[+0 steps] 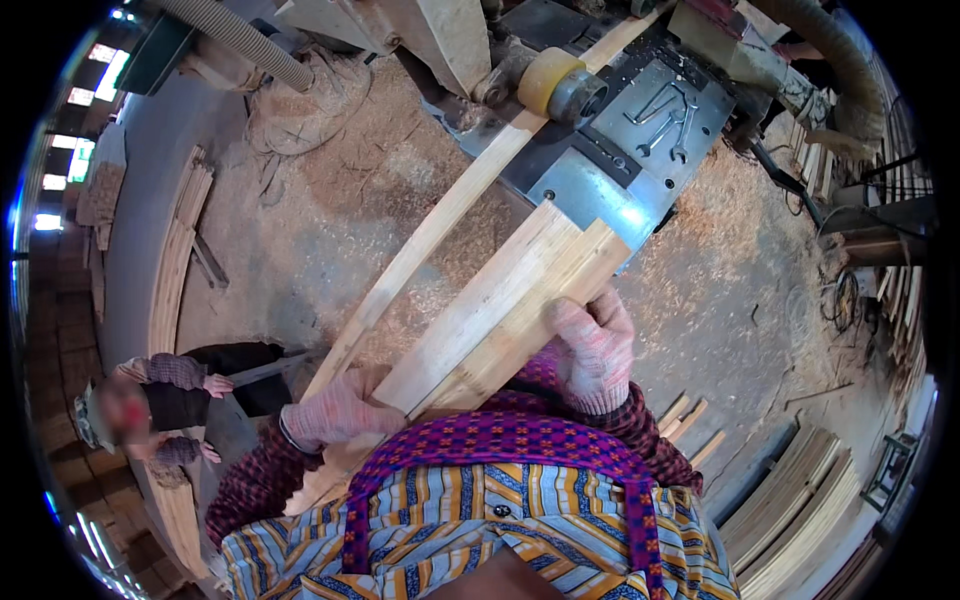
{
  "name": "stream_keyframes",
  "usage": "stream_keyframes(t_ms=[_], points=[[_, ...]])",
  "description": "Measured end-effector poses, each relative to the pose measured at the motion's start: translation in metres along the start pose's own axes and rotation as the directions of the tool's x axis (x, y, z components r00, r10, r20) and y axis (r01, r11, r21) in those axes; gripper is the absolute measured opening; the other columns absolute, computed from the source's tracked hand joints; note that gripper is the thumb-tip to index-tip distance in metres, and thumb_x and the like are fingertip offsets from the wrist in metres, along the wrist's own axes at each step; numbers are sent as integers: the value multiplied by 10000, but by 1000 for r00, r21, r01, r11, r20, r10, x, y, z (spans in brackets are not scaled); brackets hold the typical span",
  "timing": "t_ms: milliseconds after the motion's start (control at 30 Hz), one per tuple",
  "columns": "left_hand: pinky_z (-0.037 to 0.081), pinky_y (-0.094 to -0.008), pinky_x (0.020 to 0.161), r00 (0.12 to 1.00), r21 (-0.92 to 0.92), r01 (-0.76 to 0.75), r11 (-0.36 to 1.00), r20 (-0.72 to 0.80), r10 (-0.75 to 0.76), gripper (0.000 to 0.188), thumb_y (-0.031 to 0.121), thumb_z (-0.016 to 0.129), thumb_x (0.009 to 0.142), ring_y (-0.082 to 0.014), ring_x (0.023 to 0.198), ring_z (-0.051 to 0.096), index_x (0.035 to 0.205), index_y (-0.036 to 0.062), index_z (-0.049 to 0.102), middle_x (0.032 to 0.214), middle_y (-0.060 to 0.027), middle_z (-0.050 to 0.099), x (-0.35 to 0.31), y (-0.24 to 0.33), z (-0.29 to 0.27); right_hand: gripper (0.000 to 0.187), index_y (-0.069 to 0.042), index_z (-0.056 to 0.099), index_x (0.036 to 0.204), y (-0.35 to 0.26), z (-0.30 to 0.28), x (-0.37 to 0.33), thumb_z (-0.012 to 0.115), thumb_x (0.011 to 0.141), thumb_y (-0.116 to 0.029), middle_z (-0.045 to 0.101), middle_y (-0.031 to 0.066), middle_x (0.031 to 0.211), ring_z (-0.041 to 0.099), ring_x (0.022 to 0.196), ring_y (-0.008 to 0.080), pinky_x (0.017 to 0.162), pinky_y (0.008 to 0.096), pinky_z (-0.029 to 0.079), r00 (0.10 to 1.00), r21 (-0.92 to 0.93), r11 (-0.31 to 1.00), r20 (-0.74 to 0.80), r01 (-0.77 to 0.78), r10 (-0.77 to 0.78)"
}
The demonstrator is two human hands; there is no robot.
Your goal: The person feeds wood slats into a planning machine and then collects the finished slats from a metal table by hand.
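Observation:
Two pale wooden boards (485, 298) lie side by side in front of me, slanting up toward the machine table. My right hand (595, 350), in a pinkish-white knit glove, is closed on their right edge, thumb on top and fingers mostly hidden. At the lower left end, my gloved left hand (340, 410) is closed around the boards, its fingertips partly hidden. A long narrow wooden strip (430, 225) runs from beneath the machine's yellow roller (548, 80) down to beside my left hand. Its near end is hidden around that hand.
Several wrenches (660, 118) lie on the metal machine table (590, 195). Sawdust (330, 130) covers much of the floor. At the left, another person (165, 405) stands by stacked timber (175, 260). More boards (790, 500) lie at the lower right. A ribbed hose (240, 40) hangs at the upper left.

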State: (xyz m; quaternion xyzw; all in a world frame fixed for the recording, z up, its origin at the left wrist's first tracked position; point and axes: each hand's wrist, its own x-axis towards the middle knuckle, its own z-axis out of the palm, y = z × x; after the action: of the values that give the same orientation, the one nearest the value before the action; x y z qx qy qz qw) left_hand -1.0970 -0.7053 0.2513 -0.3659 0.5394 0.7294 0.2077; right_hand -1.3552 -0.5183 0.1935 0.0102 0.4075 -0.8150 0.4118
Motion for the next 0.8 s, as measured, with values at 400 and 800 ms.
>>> stream_keyframes(t_ms=[400, 800], points=[[554, -274, 950, 999, -73, 47, 996, 13, -46, 620, 131, 872, 904, -111, 1083, 666, 1435, -28, 594, 1209, -42, 719, 9, 8, 3, 444, 34, 616, 1334, 0, -2, 0, 787, 934, -58, 731, 130, 1228, 701, 1071, 186, 981, 361, 570, 999, -68, 998, -30, 10, -13], [553, -269, 937, 996, -27, 86, 996, 24, -86, 624, 129, 853, 907, -104, 1064, 675, 1456, -30, 601, 1213, -33, 725, 13, 16, 3, 426, 7, 631, 1338, -2, -7, -2, 794, 954, -75, 736, 97, 1208, 702, 1059, 167, 953, 346, 581, 999, -129, 991, 1, 42, -42]])
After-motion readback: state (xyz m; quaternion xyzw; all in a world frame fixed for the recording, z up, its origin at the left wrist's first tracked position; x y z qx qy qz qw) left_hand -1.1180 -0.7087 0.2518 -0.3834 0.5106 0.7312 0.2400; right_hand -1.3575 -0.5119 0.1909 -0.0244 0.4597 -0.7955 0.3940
